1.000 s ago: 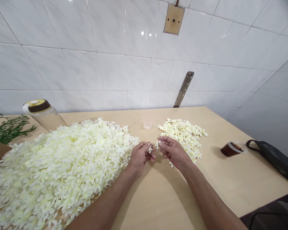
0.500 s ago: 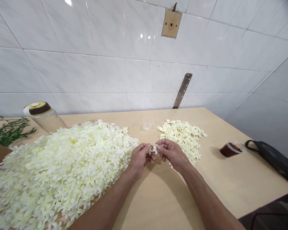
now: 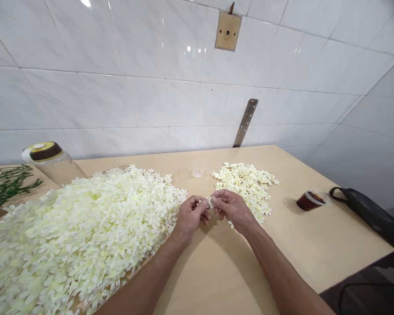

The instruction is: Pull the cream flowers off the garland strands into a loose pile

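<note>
Over the middle of the table, my left hand (image 3: pixel 193 214) and my right hand (image 3: pixel 231 209) meet fingertip to fingertip. Between them is a small white artificial flower (image 3: pixel 210 202), pinched from both sides and mostly hidden by the fingers. A large heap of white artificial flowers (image 3: pixel 95 232) spreads to the left of my left hand. Just beyond my right hand lies a smaller pile of cream-white flowers (image 3: pixel 246 179). A small clear plastic cup (image 3: pixel 198 169) stands behind my hands, between the two piles.
On the right are a cup of dark drink (image 3: pixel 311 200) and a black bag (image 3: pixel 367 214). A clear bottle with a brown and yellow lid (image 3: pixel 54 162) and green artificial sprigs (image 3: pixel 9 183) sit at the left. A tiled wall (image 3: pixel 144 100) rises behind the table (image 3: pixel 216 271).
The fingertips have come closer together, covering more of the small flower. The whole view has shifted slightly, so things appear a little farther left.
</note>
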Available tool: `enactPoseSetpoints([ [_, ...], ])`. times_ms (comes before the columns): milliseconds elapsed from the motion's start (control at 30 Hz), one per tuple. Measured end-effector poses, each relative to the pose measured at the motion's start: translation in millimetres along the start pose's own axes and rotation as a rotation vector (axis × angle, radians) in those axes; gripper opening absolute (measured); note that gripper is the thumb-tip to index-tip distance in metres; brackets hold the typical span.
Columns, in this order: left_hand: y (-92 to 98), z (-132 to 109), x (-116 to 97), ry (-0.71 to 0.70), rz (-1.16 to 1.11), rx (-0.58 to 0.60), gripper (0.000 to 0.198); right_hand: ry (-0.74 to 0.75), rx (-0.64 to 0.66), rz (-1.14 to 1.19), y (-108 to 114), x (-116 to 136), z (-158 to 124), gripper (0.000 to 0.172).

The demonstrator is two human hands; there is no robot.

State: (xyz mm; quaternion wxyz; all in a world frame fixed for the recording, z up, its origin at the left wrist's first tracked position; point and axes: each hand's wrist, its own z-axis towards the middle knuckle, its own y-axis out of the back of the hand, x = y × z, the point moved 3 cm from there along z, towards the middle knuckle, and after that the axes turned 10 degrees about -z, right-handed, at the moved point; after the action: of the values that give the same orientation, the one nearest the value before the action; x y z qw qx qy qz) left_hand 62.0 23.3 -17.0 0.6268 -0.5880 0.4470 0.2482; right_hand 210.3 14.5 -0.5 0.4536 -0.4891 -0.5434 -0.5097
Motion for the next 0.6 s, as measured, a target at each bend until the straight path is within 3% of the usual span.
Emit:
enactPoseSetpoints([
  [267,-0.2,-2,-1,-0.040,0.172,-0.075,0.025,0.023,-0.038,-0.172,1,8,-7,0.030],
  [367,0.9,-2,0,-0.051,0.196,-0.073,0.024,0.023,-0.206,-0.223,27,12,-7,0.031],
  [500,3.2,-1,4,-0.046,0.204,-0.059,0.023,0.128,-0.526,-0.042,64,18,-7,0.032],
  [600,2.6,-1,3,-0.046,0.193,-0.052,0.023,0.136,-0.429,-0.018,60,17,-6,0.033],
])
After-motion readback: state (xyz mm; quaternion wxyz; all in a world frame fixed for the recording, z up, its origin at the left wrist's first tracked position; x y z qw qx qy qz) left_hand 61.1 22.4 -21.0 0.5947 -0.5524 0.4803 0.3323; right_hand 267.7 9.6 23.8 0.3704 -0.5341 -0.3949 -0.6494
